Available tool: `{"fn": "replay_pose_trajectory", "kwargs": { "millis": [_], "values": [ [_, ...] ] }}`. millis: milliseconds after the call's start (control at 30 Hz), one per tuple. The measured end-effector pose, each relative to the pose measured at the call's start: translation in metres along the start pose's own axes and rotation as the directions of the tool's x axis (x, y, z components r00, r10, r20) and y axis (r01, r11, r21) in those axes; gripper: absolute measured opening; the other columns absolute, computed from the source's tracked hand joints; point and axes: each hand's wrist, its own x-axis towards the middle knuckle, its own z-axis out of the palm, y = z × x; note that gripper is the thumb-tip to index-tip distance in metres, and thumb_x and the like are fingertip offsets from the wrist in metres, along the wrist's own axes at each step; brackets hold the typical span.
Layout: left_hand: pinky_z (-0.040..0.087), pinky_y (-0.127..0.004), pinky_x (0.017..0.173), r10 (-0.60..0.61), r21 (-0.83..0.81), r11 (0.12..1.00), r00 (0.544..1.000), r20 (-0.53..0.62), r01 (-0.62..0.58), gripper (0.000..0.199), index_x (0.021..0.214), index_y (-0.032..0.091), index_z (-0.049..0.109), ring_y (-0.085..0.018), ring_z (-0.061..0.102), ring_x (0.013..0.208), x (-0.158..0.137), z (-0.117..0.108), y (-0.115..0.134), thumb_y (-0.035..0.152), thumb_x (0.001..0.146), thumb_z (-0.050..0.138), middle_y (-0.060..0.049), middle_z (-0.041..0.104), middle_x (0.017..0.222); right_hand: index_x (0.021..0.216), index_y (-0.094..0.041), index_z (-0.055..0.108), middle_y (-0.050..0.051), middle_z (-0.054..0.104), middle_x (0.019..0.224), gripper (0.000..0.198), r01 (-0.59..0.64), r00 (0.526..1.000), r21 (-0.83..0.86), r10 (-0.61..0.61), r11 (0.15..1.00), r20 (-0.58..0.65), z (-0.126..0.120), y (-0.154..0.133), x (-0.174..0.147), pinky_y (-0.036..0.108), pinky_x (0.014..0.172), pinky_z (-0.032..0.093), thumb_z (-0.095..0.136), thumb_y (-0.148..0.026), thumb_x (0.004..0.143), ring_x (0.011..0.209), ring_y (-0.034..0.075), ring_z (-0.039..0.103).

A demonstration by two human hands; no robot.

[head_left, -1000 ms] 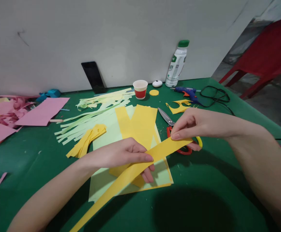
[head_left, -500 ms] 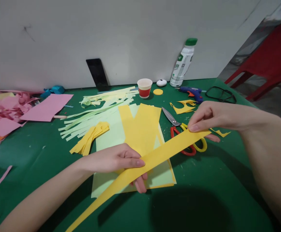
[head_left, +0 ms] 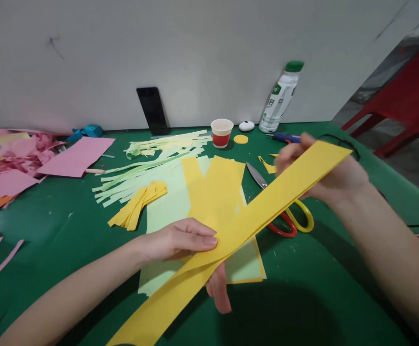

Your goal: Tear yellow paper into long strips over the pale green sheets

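Observation:
A long yellow paper strip (head_left: 263, 206), doubled in layers, runs slantwise across the view from the bottom edge up to the right. My left hand (head_left: 191, 240) pinches its middle, thumb on top and fingers beneath. Behind the strip's upper end is my right hand (head_left: 339, 178), blurred, its fingers partly covered by the paper. Whether it grips the strip I cannot tell. Below lie yellow paper pieces (head_left: 214, 185) on pale green sheets (head_left: 166, 202). The scissors (head_left: 257, 177), with red and yellow handles, are partly under the strip.
Fringed green paper (head_left: 122, 185) and a yellow bundle of strips (head_left: 137, 204) lie to the left, past them pink paper (head_left: 77, 156). Along the wall stand a phone (head_left: 153, 110), a paper cup (head_left: 221, 132) and a bottle (head_left: 280, 101). A glue gun (head_left: 285, 138) is partly hidden.
My right hand has left its pinch at the strip's upper end and moved behind it. The strip has turned, showing a wider face. My left hand keeps its pinch.

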Motion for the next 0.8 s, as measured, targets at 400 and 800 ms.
{"fn": "replay_pose_trajectory", "kwargs": {
  "millis": [400,800],
  "values": [
    [0.044,-0.032,0.071,-0.010,-0.193,0.981,1.000,0.016,0.013,0.033,0.073,0.006,0.067,-0.020,0.061,0.061,0.013,0.004,-0.015,0.037,0.072,0.054,-0.010,0.066,0.065,0.071,-0.017,0.066,0.000,0.063,0.072,0.003,0.034,0.986,-0.220,0.003,0.975,0.166,0.066,0.029,0.002,0.021,0.064,0.047,0.065,-0.016,0.068,0.071,0.011,0.059],
    [0.049,-0.028,0.080,0.093,0.387,0.921,0.949,-0.302,0.032,0.029,0.082,0.009,0.065,-0.016,0.066,0.078,0.012,0.020,-0.005,0.030,0.085,0.044,-0.010,0.070,0.085,0.072,-0.016,0.068,0.006,0.069,0.077,0.018,-0.219,0.975,-0.413,0.182,0.884,-0.126,0.085,0.031,-0.002,0.025,0.055,0.049,0.061,-0.031,0.067,0.063,0.016,0.062]
  ]
}}
